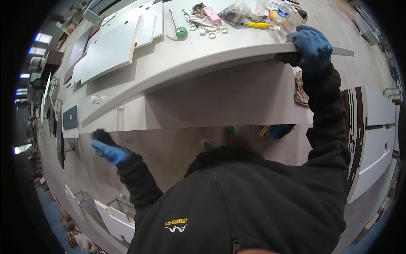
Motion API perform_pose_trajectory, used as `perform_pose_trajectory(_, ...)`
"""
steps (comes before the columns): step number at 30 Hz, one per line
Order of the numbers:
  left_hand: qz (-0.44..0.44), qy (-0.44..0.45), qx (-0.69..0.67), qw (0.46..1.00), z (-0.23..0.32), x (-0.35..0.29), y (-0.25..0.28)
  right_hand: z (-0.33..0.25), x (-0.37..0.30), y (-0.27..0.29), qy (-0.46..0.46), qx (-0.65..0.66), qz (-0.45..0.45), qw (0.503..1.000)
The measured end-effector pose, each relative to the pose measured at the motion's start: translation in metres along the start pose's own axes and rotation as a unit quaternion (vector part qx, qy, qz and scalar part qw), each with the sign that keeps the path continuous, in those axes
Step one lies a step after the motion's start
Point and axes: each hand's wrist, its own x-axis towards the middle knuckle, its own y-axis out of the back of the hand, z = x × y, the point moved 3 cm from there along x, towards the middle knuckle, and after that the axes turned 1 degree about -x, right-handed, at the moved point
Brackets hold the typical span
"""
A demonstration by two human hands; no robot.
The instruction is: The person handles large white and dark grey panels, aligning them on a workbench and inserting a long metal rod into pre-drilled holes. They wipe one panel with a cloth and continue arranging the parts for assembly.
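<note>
A long, narrow pale-grey board [203, 62] stretches across the white worktable [134, 113], its far-right part in my right hand [313, 48]. That hand wears a blue glove with dark patches, and its fingers wrap over the board's upper edge. The board's left end slopes down toward the table's left front, and a broad dark area lies below the board. My left hand [111, 151], in a blue and black glove, hangs just off the table's front edge at the left. Its fingers are stretched out and apart, somewhat blurred, with nothing in them.
White panels [112, 48] lie stacked at the back left. Behind the board sit a green tape measure [181, 31], a yellow-handled cutter [258, 25], a pink block [211, 15] and bottles [281, 13]. A clear bottle [100, 98] lies at left; more panels [374, 148] stand at right.
</note>
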Motion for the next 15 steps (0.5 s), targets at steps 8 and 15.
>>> perform_pose_trajectory(8, -0.062, 0.099, -0.315, 0.942, -0.084, 0.124, -0.073, 0.016, 0.021, -0.016, 0.011, 0.051, -0.016, 0.999)
perform_pose_trajectory(15, 0.064, 0.092, -0.225, 0.968, -0.028, 0.066, 0.007, 0.027, 0.031, -0.012, 0.079, 0.102, 0.015, 0.992)
